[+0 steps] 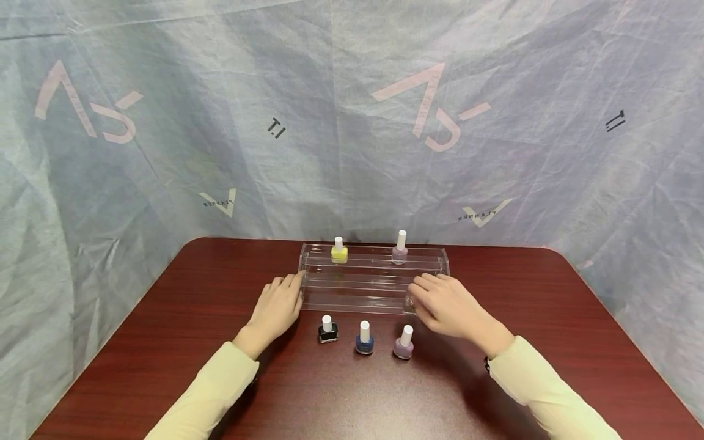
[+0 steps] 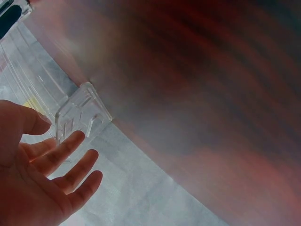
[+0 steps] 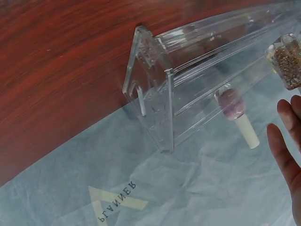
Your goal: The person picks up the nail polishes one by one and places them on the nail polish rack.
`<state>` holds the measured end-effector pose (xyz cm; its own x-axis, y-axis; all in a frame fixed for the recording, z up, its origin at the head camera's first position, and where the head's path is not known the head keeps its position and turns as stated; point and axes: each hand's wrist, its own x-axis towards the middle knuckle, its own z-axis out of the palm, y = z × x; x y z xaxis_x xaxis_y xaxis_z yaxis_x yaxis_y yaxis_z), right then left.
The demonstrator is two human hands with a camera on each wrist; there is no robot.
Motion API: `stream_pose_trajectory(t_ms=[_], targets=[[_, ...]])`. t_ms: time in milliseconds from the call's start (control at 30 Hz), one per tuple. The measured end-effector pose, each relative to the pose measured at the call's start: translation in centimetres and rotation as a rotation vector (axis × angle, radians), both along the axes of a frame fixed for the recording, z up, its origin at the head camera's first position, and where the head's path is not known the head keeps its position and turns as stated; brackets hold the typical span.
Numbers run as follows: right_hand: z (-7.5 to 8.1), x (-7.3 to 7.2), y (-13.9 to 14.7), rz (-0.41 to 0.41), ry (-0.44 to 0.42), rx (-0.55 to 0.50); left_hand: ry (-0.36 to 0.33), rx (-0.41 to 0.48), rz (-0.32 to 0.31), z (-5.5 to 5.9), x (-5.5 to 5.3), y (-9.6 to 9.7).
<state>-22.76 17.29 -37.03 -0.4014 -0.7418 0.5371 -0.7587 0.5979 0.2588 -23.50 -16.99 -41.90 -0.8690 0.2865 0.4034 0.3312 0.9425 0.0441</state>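
A clear stepped display rack (image 1: 357, 300) stands towards the back of the table. My left hand (image 1: 278, 300) is at its left end, fingers loosely extended beside the end panel (image 2: 82, 113) and holding nothing. At the rack's front right, my right hand (image 1: 448, 304) holds a nail polish bottle with gold-brown glitter (image 3: 288, 63) by its cap, which is mostly out of frame in the right wrist view. On the top step sit a yellow nail polish (image 1: 339, 254) and a mauve nail polish (image 1: 399, 254), both upright.
In front of the rack, a black nail polish (image 1: 328, 333), a dark blue nail polish (image 1: 364, 343) and a second mauve one (image 1: 403, 349) stand on the dark red wooden table (image 1: 341, 403). A grey printed cloth (image 1: 330, 171) hangs behind the table and along its sides.
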Motion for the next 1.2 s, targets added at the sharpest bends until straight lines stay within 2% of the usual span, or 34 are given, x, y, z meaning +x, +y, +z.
stream_pose_trajectory(t_ms=[533, 933, 1200], targets=[[0.4, -1.7, -2.6, 0.030, -0.005, 0.039, -0.009, -0.006, -0.001, -0.1, 0.1, 0.0], [0.8, -3.3, -4.9, 0.075, 0.040, 0.065, -0.008, -0.004, -0.003, 0.0, 0.1, 0.1], [1.2, -4.3, -6.3, 0.082, 0.008, 0.057, -0.013, 0.004, 0.001, 0.0, 0.1, 0.0]])
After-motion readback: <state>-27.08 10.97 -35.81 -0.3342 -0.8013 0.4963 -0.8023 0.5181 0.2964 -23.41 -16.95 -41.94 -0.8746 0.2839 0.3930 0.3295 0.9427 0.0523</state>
